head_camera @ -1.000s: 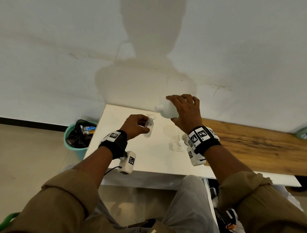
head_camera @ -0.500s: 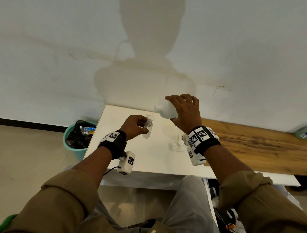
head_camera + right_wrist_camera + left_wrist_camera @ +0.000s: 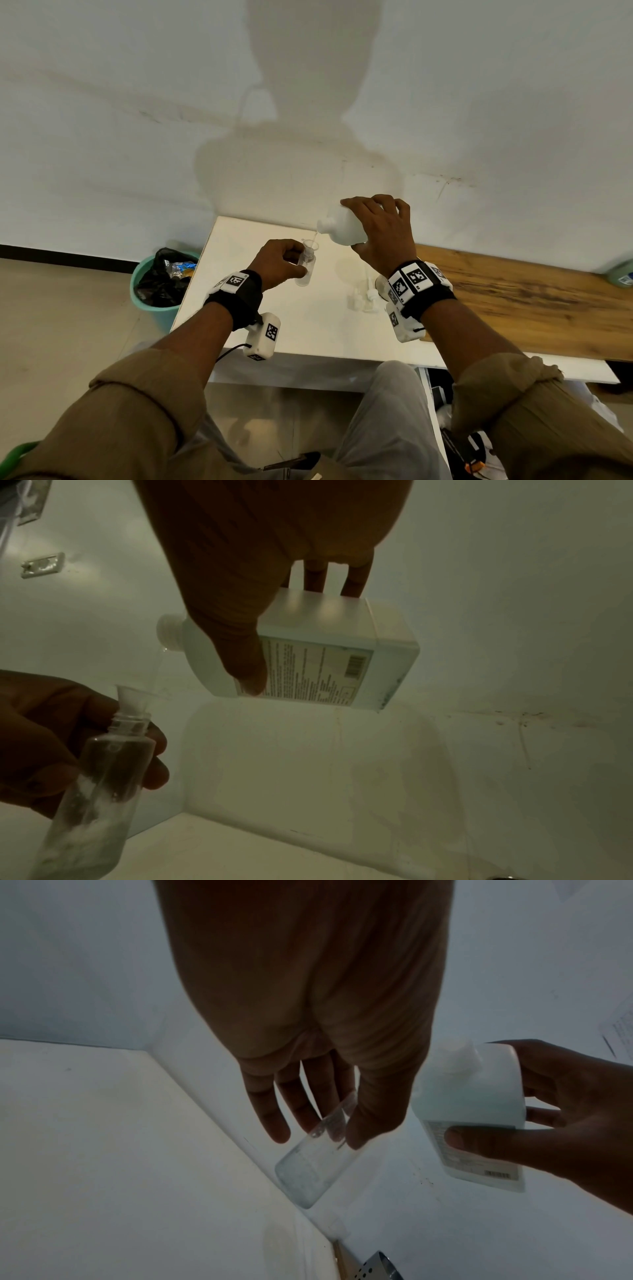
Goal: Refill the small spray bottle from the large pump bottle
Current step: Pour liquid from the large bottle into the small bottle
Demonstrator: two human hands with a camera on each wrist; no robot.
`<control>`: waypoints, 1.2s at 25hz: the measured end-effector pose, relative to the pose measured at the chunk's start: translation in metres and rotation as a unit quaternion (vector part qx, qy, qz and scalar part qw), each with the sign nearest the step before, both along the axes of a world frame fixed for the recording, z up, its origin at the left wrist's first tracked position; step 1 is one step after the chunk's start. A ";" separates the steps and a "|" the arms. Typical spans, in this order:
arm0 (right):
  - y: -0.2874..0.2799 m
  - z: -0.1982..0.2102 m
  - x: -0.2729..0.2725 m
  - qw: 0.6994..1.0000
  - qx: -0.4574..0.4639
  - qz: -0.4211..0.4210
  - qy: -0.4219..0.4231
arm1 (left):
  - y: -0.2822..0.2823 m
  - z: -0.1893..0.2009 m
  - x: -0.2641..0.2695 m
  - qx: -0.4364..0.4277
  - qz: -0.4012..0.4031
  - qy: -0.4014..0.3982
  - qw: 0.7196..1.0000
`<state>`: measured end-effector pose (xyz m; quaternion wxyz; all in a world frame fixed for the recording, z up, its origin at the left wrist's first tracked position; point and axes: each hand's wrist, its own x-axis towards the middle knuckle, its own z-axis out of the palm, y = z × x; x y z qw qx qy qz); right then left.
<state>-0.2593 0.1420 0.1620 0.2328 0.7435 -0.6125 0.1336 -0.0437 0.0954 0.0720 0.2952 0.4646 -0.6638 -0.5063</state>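
Right hand point(image 3: 383, 233) grips one large bottle point(image 3: 308, 653), tipped above the table's point(image 3: 308, 325) far left corner; left hand point(image 3: 279, 263) clasps one small bottle point(image 3: 103, 791) bearing one funnel point(image 3: 135, 700), just below its mouth.

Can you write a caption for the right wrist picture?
Right hand tips the large bottle, pouring into the small bottle's funnel.
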 end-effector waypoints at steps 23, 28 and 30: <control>0.006 0.003 0.001 1.000 -0.001 0.003 0.004 | 0.002 -0.008 0.001 -0.001 0.004 -0.003 1.000; 0.006 0.004 0.001 1.000 -0.001 0.003 0.001 | 0.002 -0.008 0.002 -0.001 0.003 -0.001 1.000; 0.007 0.004 0.001 1.000 0.000 0.003 0.001 | 0.003 -0.009 0.002 0.000 0.005 -0.002 1.000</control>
